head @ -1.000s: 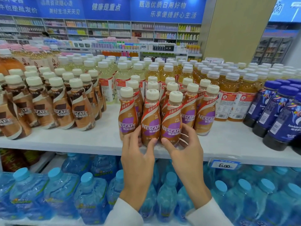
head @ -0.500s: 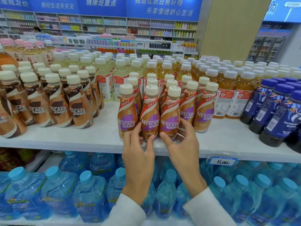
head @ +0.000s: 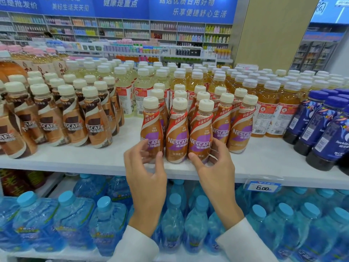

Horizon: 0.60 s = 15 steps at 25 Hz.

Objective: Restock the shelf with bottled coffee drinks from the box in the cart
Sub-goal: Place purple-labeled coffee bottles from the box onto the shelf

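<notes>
Water bottles (head: 105, 220): nearest, packed on the lower tier under both wrists.
Left hand (head: 145, 171): loosely curled at the base of the front-left bottle (head: 151, 121), with the thumb by its lower right side. The fingers are blurred, so I cannot tell whether it grips or only cups.
Right hand (head: 215, 167): half closed round the foot of the front-right bottle (head: 201, 129), thumb on the near face and fingers wrapped round the right side.
Middle bottle (head: 177, 133): upright between those two and touching both. No hand is on it.
Shelf (head: 85, 161): the front three stand just inside its near lip, above the price tag (head: 263, 187).
Box and cart: not in view.
Rows behind (head: 239, 125): more purple-label coffee, tightly packed.
Neighbours: brown-label coffee (head: 73, 120) to the left, dark blue bottles (head: 324, 129) to the right.
Risk, edge: these are tall, narrow bottles so near the lip that a wrist catching one on the way out could tip it forward onto the water below.
Risk, row: a hard push would likely knock over the bottles behind like dominoes.
</notes>
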{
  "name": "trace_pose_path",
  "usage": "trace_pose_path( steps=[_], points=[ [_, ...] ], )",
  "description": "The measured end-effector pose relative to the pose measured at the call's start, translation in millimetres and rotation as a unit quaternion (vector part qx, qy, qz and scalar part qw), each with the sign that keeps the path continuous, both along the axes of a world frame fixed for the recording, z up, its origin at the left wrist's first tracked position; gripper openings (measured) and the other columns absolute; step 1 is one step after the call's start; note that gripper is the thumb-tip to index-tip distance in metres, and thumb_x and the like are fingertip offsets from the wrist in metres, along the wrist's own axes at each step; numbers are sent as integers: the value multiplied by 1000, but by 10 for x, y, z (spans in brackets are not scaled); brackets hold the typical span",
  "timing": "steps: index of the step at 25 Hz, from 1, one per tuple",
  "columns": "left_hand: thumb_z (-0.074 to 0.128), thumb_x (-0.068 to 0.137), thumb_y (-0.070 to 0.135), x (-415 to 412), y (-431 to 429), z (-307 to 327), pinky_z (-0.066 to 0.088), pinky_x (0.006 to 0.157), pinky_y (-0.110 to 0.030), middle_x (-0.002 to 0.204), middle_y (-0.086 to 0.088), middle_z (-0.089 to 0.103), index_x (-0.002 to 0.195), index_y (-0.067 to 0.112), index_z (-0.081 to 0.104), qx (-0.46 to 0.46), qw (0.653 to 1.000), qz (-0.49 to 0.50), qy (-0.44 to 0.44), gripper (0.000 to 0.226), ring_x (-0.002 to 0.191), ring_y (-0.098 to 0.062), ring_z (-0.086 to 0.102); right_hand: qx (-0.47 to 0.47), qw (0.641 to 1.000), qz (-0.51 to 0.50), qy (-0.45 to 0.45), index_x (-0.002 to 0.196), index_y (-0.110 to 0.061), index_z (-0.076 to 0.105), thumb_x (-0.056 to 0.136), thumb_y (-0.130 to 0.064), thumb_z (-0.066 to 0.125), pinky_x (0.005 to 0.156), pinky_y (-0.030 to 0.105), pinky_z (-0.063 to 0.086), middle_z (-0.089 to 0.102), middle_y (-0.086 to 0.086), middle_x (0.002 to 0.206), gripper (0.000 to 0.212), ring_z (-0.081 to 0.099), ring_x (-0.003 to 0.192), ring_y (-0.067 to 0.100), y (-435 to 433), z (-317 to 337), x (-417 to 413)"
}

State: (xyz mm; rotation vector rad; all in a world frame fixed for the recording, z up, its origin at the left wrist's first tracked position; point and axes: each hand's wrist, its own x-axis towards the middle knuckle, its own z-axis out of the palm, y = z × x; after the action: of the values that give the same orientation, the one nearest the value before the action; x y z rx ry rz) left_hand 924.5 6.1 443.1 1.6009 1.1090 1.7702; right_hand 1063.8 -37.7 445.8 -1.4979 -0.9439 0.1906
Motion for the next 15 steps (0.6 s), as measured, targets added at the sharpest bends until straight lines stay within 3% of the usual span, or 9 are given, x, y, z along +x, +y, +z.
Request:
trace_pose_path(
  steps=[3, 7, 15],
  points=[
    [76, 88, 22, -111, 157, 8, 43, 81, -2, 129, 7, 50, 137, 22, 50, -51, 998, -18, 24, 55, 111, -1, 53, -5, 1000, -3, -2, 138, -31, 48, 83, -34, 82, 101, 28, 52, 59, -13, 131, 64, 59, 117, 5, 2, -7, -4],
    [75, 88, 26, -135, 233, -15, 43, 84, -9, 132, 8, 55, 140, 25, 50, -76, 996, -39, 32, 58, 117, -10, 56, -4, 1000, -3, -1, 138, -31, 48, 84, -33, 82, 101, 26, 51, 59, -13, 131, 64, 59, 117, 5, -5, -3, -5],
    [76, 87, 29, -155, 240, 4, 45, 84, -10, 132, 10, 55, 141, 25, 50, -77, 995, -44, 41, 60, 115, -9, 57, -3, 1000, -14, 4, 138, -32, 48, 84, -33, 81, 99, 24, 51, 59, -13, 130, 63, 59, 116, 5, 3, -1, -49]
  ],
)
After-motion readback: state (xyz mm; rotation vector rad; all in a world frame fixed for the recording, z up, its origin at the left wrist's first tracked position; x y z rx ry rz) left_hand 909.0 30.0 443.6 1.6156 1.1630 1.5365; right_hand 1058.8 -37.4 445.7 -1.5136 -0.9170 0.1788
